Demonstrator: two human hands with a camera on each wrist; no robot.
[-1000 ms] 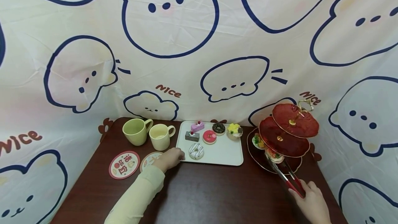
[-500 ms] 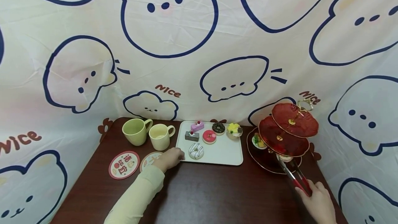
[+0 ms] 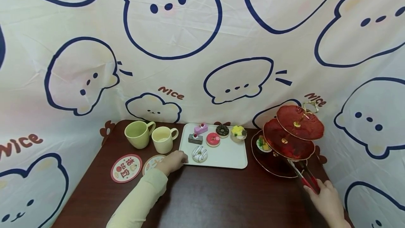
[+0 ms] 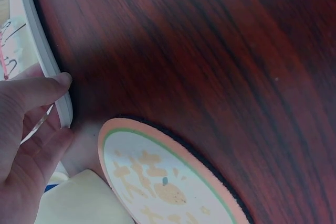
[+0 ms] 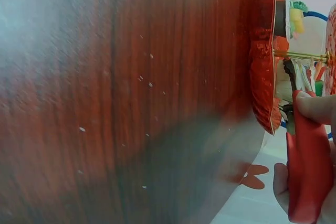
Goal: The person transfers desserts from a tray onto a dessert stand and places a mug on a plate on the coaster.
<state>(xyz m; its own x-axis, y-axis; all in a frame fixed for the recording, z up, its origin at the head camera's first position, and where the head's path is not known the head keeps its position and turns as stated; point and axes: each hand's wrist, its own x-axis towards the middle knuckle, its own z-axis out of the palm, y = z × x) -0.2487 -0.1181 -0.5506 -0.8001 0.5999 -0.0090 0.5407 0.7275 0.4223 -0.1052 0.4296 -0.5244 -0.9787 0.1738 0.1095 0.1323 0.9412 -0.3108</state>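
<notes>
My left hand [image 3: 172,162] pinches the near-left corner of the white tray [image 3: 221,157], with thumb and fingers on its rim in the left wrist view. On the tray lie several toy sweets, among them a white striped donut [image 3: 199,154] and a pink donut [image 3: 213,139]. My right hand [image 3: 327,200] grips red-handled tongs [image 3: 310,182]. Their tips reach between the bottom and middle tiers of a red three-tier cake stand [image 3: 289,147]. A pale pastry shows by the tips in the right wrist view, partly hidden. A fruit-topped tart [image 3: 263,144] sits on the bottom tier.
Two green mugs, one larger [image 3: 138,134] and one smaller [image 3: 163,140], stand left of the tray. Two round coasters, one red-rimmed [image 3: 126,168] and one orange-rimmed [image 4: 157,177], lie in front. A patterned cloth [image 3: 190,80] hangs behind the dark wooden table [image 3: 227,200].
My right hand and the tongs have moved rightward along the stand, carrying the pastry further beneath the middle tier, out of the head view. My left hand has stayed on the tray corner.
</notes>
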